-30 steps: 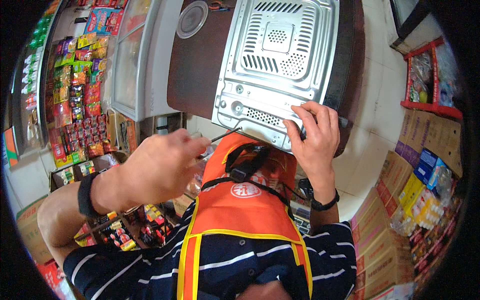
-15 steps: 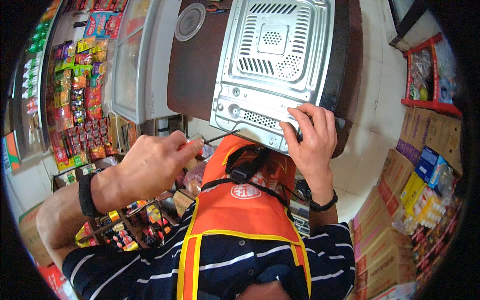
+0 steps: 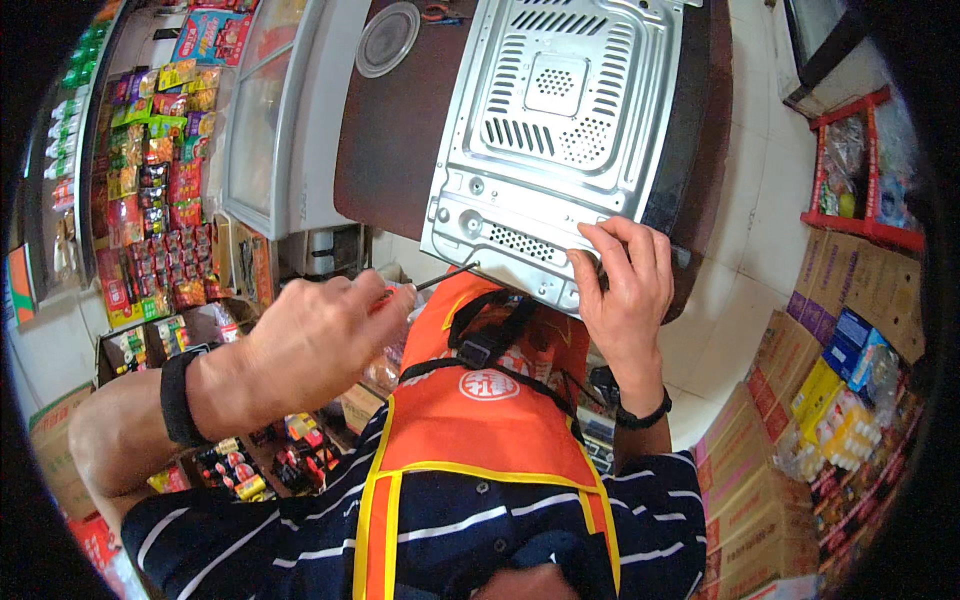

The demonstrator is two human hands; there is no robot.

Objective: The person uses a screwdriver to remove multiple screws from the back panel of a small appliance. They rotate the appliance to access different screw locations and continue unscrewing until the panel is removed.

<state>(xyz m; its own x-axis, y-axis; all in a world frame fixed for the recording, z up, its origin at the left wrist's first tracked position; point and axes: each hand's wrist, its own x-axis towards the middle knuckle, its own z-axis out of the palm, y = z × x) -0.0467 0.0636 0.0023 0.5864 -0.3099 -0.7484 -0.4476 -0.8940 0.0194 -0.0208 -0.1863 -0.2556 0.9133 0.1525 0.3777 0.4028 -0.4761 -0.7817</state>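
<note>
My left hand [image 3: 315, 335] is closed round the red handle [image 3: 388, 296] of a screwdriver. The screwdriver's dark shaft [image 3: 446, 276] reaches right, its tip at the near-left edge of a silver metal panel [image 3: 552, 195]. This panel, with vent slots and punched holes, looks like the underside of a microwave oven. It lies on a dark brown table [image 3: 390, 150], its near edge by my orange apron [image 3: 470, 425]. At the panel's near-right corner my right hand [image 3: 630, 285] rests with bent fingers apart, fingertips touching the metal. Nothing shows between them.
On the table's far left lie a round glass plate [image 3: 388, 40] and pliers with red handles [image 3: 437, 13]. A glass-doored cabinet [image 3: 262, 130] and hanging snack packets [image 3: 165, 180] stand left. Cardboard boxes [image 3: 755, 480] and a red rack [image 3: 870, 225] line the right side.
My left hand has shifted slightly, its knuckles turning round the handle, while the screwdriver tip stays at the same spot on the panel. The whole view has shifted a little. My right hand keeps its place.
</note>
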